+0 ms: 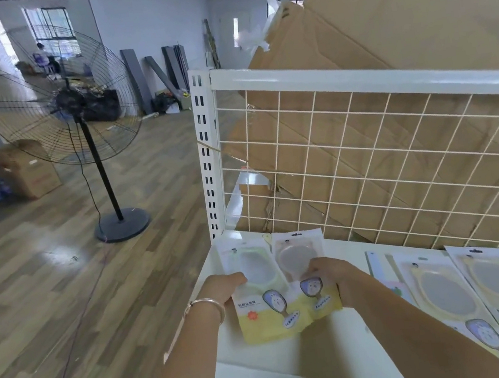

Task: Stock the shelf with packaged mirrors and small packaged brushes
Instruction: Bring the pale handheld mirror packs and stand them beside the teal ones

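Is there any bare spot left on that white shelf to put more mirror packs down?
Yes: bare white shelf lies between the two mirror packs held by the left hand and right hand and the row of mirror packs on the right, plus a strip along the front edge. The right end is crowded.

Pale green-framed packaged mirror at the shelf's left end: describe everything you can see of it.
The pale green-framed packaged mirror is a glossy sleeve with a dark hang hole, a rounded mirror and a yellow card showing a cartoon hand mirror and orange flower. It lies on the white shelf, top toward the wire grid. The left hand grips its left edge; its right edge meets the pink-framed packaged mirror in the right hand.
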A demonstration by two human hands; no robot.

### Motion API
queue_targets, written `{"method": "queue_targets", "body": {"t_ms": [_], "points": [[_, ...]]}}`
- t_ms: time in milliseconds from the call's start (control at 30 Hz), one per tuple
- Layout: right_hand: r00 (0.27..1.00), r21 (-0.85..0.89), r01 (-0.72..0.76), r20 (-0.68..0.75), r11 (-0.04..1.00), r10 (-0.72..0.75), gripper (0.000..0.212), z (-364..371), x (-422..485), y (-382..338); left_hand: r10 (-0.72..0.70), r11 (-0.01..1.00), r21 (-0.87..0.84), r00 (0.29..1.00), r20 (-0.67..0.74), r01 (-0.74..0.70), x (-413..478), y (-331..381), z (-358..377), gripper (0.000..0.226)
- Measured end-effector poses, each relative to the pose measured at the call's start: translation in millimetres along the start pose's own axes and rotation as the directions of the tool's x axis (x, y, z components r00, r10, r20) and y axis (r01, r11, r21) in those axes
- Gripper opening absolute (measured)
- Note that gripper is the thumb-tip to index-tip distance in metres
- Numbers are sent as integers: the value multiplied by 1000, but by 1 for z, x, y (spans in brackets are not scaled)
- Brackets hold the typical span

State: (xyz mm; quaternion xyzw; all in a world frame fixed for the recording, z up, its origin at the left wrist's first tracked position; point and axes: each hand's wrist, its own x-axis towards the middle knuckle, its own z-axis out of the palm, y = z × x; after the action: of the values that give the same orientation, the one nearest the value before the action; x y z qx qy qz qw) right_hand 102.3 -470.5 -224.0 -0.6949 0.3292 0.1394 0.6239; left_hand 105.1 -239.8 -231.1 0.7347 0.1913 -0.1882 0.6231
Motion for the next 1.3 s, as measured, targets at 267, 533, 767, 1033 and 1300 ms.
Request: {"method": "queue_targets", "body": {"t_ms": [267, 533, 767, 1033, 1300], "points": [[997, 47, 44, -67, 998, -41, 34, 5, 2, -4, 36, 990, 138, 999, -14, -34, 7, -2, 8, 22], [963, -57, 187, -187, 981, -195, 25, -15, 4, 1, 64, 997, -28, 997, -30, -65, 7, -8, 9, 14], [925, 89, 302, -267, 949, -270, 14, -83, -31, 1, 190, 967, -159, 980, -62, -197, -35, 0, 65, 20], [761, 84, 521, -495, 849, -418, 23, -249, -113, 31, 379, 906, -264, 912, 157, -331, -102, 47, 207, 11], [609, 122, 587, -718, 800, -337, 22, -446, -207, 107, 515, 857, -223, 789, 335, -464, -186, 64, 399, 17]]}}
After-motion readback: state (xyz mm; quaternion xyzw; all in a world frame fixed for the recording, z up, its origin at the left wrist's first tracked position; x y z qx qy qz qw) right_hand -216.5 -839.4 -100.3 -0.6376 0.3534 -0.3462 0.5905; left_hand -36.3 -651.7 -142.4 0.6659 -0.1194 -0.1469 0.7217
